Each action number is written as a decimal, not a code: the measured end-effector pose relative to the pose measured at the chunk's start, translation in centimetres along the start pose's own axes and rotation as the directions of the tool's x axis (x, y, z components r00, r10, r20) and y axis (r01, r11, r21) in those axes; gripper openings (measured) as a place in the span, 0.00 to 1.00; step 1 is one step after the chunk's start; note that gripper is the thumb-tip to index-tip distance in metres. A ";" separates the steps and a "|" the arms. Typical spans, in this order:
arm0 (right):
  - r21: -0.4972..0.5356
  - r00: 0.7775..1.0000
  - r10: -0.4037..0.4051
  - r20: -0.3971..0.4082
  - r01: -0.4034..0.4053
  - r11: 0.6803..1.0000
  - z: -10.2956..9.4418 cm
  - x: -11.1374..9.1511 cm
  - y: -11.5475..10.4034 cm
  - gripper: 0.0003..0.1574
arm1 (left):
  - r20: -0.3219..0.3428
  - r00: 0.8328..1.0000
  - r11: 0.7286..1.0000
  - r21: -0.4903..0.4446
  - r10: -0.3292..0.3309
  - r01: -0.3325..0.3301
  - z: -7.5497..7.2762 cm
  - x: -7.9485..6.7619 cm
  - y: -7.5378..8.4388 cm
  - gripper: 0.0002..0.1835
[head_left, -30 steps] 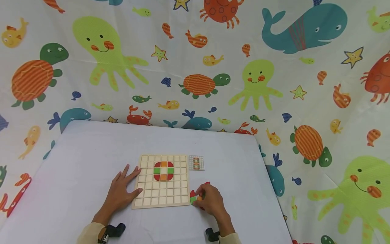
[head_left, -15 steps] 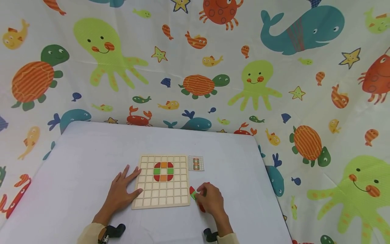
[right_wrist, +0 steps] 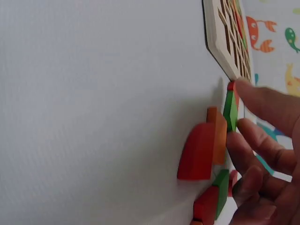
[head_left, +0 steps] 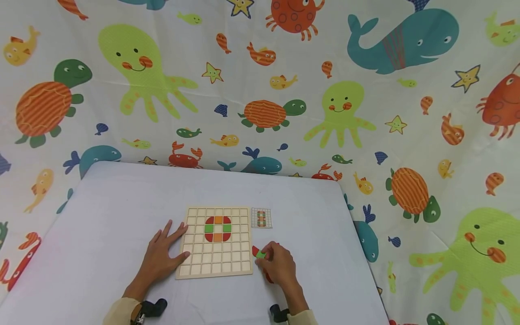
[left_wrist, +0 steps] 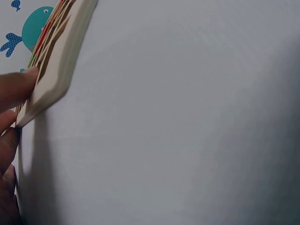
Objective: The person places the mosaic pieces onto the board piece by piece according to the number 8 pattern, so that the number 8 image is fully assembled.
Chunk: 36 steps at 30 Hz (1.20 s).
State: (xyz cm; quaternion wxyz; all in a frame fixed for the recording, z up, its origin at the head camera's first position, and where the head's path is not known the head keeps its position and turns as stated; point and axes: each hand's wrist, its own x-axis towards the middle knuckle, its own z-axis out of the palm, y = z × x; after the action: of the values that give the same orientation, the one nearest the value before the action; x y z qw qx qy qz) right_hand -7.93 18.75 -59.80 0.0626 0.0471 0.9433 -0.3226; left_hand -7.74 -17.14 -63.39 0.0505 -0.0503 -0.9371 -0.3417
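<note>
A square wooden grid board (head_left: 199,258) lies on the white table. Red, orange and green blocks (head_left: 218,220) form a ring in its upper middle. My left hand (head_left: 160,253) rests spread along the board's left edge, thumb and fingertips on the frame. Just off the board's lower right side, my right hand (head_left: 280,266) pinches a green block (right_wrist: 230,110) between thumb and finger. A red block (head_left: 255,250) shows just beyond its fingertips. Under and beside that hand are an orange block (right_wrist: 219,140), a larger rounded red block (right_wrist: 196,154) and another green block (right_wrist: 221,193).
A small pattern card (head_left: 262,217) printed with a grid lies at the board's upper right. Behind the white table (head_left: 134,198) hangs a curtain (head_left: 243,149) with sea animals. Black wrist cameras (head_left: 153,307) sit on both wrists.
My right hand's fingers have shifted slightly among the loose blocks. The green block by its fingertips has turned and moved up. My left hand and the board stay put.
</note>
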 end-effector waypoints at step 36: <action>0.498 0.993 -0.096 -0.070 0.118 0.859 2.0 2.9 -5.9 0.09 | -0.019 1.000 1.000 0.004 0.016 -0.016 0.0 0.0 0.0 0.43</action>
State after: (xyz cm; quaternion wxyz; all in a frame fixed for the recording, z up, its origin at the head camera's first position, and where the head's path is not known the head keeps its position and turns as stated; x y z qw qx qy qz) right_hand -11.33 13.02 -58.27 0.0100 0.0162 0.8294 -0.5584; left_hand -7.75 -17.14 -63.34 0.0624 -0.0544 -0.9368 -0.3401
